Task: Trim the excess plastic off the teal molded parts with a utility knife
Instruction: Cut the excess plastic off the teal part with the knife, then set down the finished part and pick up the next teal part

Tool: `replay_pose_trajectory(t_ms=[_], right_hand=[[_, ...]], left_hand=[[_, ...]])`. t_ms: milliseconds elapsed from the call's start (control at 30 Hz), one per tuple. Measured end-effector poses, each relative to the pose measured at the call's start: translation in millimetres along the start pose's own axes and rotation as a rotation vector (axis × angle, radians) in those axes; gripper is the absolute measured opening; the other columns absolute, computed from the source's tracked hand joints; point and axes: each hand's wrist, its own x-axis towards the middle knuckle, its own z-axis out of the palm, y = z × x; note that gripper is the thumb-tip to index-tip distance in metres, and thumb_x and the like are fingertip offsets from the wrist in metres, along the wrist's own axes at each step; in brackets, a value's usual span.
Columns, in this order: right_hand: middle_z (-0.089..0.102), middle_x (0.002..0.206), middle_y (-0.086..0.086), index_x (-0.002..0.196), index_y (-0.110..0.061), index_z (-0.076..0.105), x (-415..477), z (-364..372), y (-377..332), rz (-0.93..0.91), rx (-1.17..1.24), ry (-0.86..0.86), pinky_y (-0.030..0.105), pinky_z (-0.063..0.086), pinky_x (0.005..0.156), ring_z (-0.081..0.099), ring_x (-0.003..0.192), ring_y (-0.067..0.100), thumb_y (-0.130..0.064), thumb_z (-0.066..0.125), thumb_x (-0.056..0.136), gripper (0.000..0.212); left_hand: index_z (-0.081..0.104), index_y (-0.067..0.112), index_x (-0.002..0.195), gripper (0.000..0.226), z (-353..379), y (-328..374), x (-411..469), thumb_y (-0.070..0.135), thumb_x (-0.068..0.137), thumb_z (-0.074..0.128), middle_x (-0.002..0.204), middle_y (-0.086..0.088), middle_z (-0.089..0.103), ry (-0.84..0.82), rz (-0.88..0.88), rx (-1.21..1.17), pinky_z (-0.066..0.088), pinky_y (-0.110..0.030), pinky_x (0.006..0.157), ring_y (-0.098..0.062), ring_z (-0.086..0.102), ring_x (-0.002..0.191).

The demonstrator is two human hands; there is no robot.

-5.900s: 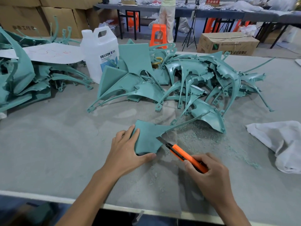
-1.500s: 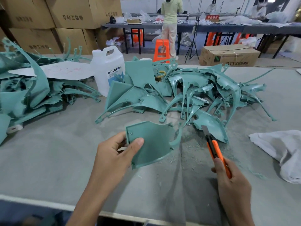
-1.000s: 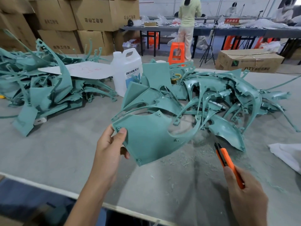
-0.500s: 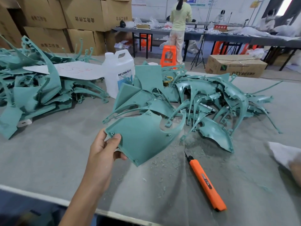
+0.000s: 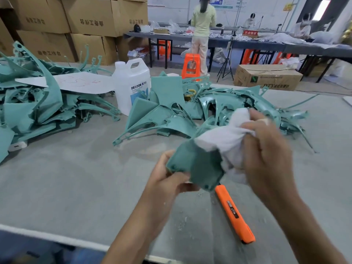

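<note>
A grey worktable (image 5: 66, 187) carries a white jug (image 5: 133, 82) labelled DEXCON at 11 o'clock, with heaped teal parts (image 5: 219, 111) beside it. At centre the left hand (image 5: 165, 183) pinches a teal molded part (image 5: 198, 164); the right hand (image 5: 266, 155) clutches a white cloth (image 5: 222, 138) against it. The orange utility knife (image 5: 234, 212) lies unheld at 5 o'clock.

Both bare forearms reach forward and converge. The left hand (image 5: 168, 181) pinches the teal part (image 5: 198, 164) at its corner, thumb on the near face. The right hand (image 5: 266, 155), fingers curled, grips a white cloth (image 5: 222, 138).
</note>
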Motion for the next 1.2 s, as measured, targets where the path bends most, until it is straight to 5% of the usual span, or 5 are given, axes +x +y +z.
replay_pose_trajectory(t_ms=[533, 733, 933, 1067, 1200], right_hand=[[0.028, 0.164, -0.003, 0.149, -0.032, 0.041, -44, 61, -20, -0.251, 0.18, -0.286, 0.031, 0.015, 0.123, 0.017, 0.153, 0.015, -0.02, 0.036, 0.107, 0.044], [0.07, 0.117, -0.012, 0.125, -0.029, 0.062, 1, 43, 27, 0.53, 0.423, 0.223, 0.03, 0.054, 0.093, 0.064, 0.107, 0.01, -0.011, 0.046, 0.103, 0.033], [0.074, 0.094, 0.009, 0.111, -0.016, 0.071, -21, 33, 10, 0.9, 1.429, -0.308, 0.035, 0.057, 0.05, 0.073, 0.069, 0.025, -0.044, 0.086, 0.06, 0.06], [0.069, 0.081, 0.003, 0.102, -0.026, 0.071, -42, 51, -23, 0.668, 1.015, -0.314, 0.044, 0.053, 0.055, 0.066, 0.075, 0.03, -0.06, 0.065, 0.087, 0.037], [0.039, 0.156, -0.009, 0.151, -0.045, 0.03, -46, 70, -31, 0.261, 0.626, -0.18, 0.045, 0.037, 0.115, 0.036, 0.145, 0.013, -0.039, 0.046, 0.103, 0.051]], left_hand=[[0.068, 0.014, 0.124, 0.074, -2, -7, -9, 0.032, 0.056, 0.092, 0.128, -0.009, 0.068, -0.034, -0.014, -0.321, 0.056, -0.036, 0.086, -0.026, 0.066, 0.114], [0.073, 0.015, 0.113, 0.037, -10, 2, -10, 0.006, 0.081, 0.059, 0.121, -0.017, 0.069, -0.113, 0.01, -0.293, 0.057, -0.042, 0.084, -0.031, 0.068, 0.105], [0.049, 0.043, 0.127, 0.054, -1, -10, 3, 0.01, 0.09, 0.071, 0.123, 0.002, 0.062, 0.087, 0.153, 0.269, 0.056, -0.027, 0.081, -0.006, 0.064, 0.104], [0.064, 0.024, 0.127, 0.033, 15, -12, -2, 0.039, 0.104, 0.046, 0.108, 0.002, 0.072, -0.04, 0.115, 0.182, 0.057, -0.027, 0.081, -0.017, 0.068, 0.101], [0.058, 0.036, 0.137, 0.046, 26, -5, -9, 0.059, 0.099, 0.045, 0.146, 0.007, 0.054, -0.152, 0.094, -0.224, 0.039, -0.028, 0.111, -0.009, 0.045, 0.139]])
